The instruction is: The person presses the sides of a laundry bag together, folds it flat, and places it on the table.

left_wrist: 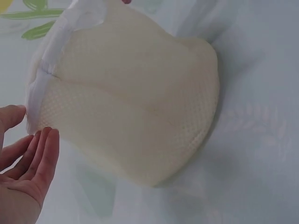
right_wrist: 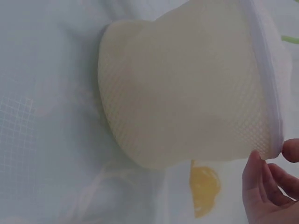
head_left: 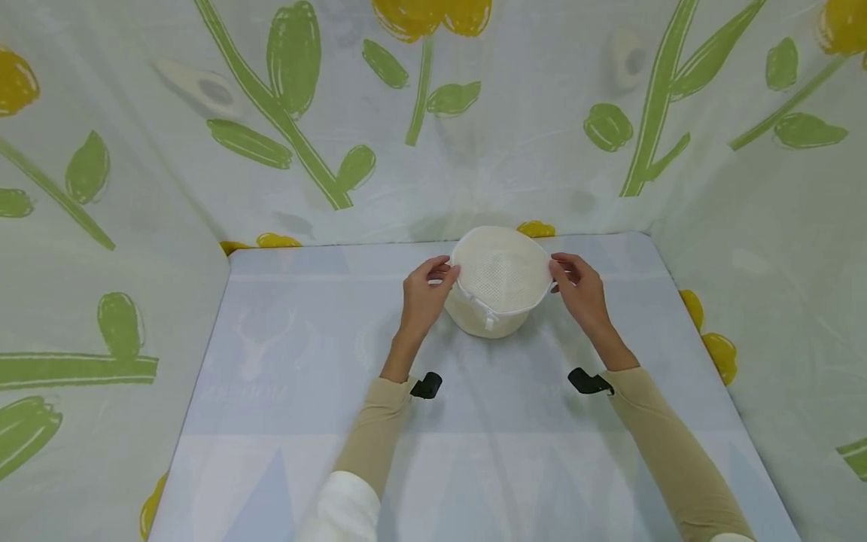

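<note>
A cream mesh laundry bag (head_left: 501, 275), round and drum-shaped with a white zipped rim, stands on the table towards its far edge. Its lid faces up, and the zipper pull (head_left: 490, 320) hangs at the front. My left hand (head_left: 427, 293) pinches the rim on the left side, thumb above and fingers beneath. On the opposite side my right hand (head_left: 579, 290) pinches the rim the same way. The left wrist view shows the bag's side wall (left_wrist: 126, 102) creased and dented. In the right wrist view the white zipper band (right_wrist: 267, 79) runs down to the fingertips.
The table (head_left: 284, 406) has a pale blue and white printed cover. Curtains (head_left: 501, 173) with green leaves and yellow flowers hang close behind it and on both sides. A black wrist mount (head_left: 427, 385) sits on the left cuff, and another (head_left: 588, 381) on the right.
</note>
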Demonstrator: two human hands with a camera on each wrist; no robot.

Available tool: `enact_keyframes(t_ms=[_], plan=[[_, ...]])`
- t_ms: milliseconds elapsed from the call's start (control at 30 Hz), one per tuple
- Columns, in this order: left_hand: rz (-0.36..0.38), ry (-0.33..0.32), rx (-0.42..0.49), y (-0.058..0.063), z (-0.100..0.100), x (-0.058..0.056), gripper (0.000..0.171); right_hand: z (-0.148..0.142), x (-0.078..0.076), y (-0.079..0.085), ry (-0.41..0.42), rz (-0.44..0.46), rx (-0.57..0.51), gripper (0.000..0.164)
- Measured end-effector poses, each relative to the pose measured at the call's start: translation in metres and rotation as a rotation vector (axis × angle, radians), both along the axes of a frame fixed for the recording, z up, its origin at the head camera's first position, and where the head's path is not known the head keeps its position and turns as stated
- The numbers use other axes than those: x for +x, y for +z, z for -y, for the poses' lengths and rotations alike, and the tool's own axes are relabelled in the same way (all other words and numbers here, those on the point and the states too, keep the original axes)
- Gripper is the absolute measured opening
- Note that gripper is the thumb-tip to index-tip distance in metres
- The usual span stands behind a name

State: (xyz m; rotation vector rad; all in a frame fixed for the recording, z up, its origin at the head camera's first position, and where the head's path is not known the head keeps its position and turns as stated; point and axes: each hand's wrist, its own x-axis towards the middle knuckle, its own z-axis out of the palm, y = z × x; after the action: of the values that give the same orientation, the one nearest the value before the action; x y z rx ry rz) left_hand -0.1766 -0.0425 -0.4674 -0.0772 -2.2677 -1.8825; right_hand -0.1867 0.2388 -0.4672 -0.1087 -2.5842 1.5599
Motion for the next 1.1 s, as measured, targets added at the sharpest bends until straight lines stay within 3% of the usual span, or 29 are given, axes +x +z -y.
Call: enact_keyframes(t_ms=[267, 400, 1100], plan=[[0.070, -0.040, 0.183, 0.007, -0.002, 0.000, 0.030, 0.000, -0.001, 0.006, 0.051, 0.014, -0.121, 0.041], [0.114, -0.040, 0.229, 0.009, -0.001, 0.002, 0.030, 0.001, 0.000, 0.009, 0.055, 0.052, -0.132, 0.042], [0.171, 0.013, 0.184, 0.019, 0.014, 0.030, 0.029, 0.009, 0.015, 0.015, 0.098, 0.148, -0.240, 0.044]])
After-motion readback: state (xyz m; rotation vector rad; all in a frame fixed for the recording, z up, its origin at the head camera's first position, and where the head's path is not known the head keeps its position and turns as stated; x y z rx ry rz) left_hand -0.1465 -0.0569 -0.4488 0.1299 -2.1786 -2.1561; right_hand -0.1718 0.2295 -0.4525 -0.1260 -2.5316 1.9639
